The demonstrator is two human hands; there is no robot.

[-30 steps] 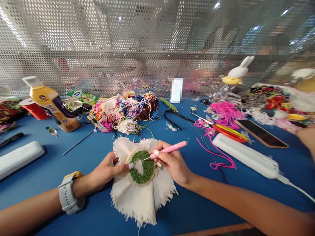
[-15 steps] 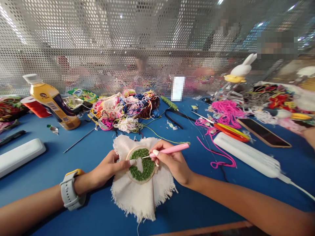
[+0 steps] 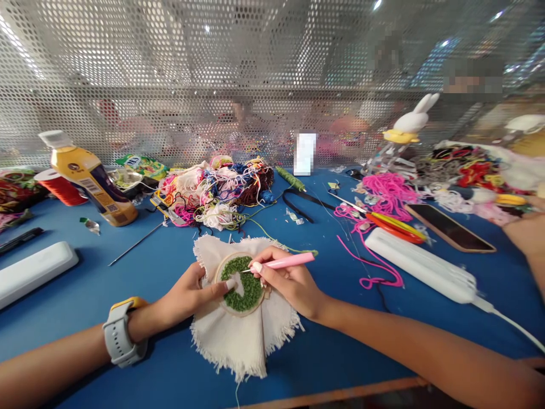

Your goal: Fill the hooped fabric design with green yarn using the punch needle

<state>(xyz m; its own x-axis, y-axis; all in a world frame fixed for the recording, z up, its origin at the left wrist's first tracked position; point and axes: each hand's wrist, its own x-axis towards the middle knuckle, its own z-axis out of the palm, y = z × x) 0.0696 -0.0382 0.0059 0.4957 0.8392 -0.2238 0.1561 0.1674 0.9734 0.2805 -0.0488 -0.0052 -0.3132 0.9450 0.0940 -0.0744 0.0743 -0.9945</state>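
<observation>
A small wooden embroidery hoop [image 3: 240,283] with green looped stitching sits in a piece of frayed cream cloth [image 3: 238,335] on the blue table [image 3: 170,375]. My left hand [image 3: 187,295], with a pale watch on its wrist, grips the hoop's left edge, thumb lying on the stitching. My right hand [image 3: 289,281] is closed around a pink punch needle [image 3: 289,261]. Its metal tip touches the bare patch in the hoop's middle. A green thread [image 3: 272,241] runs from the pen's back end toward the yarn pile.
A tangled yarn pile [image 3: 217,190] lies behind the hoop, a yellow bottle [image 3: 91,182] and red spool [image 3: 59,187] at far left. White cases [image 3: 36,270] [image 3: 421,267], pink yarn [image 3: 387,196], a phone [image 3: 449,227] and another person's hand [image 3: 528,233] are at the right. Perforated metal screen behind.
My right hand and the pink punch needle have shifted slightly left over the hoop; the tip now sits further left on the bare patch. My left hand keeps its hold.
</observation>
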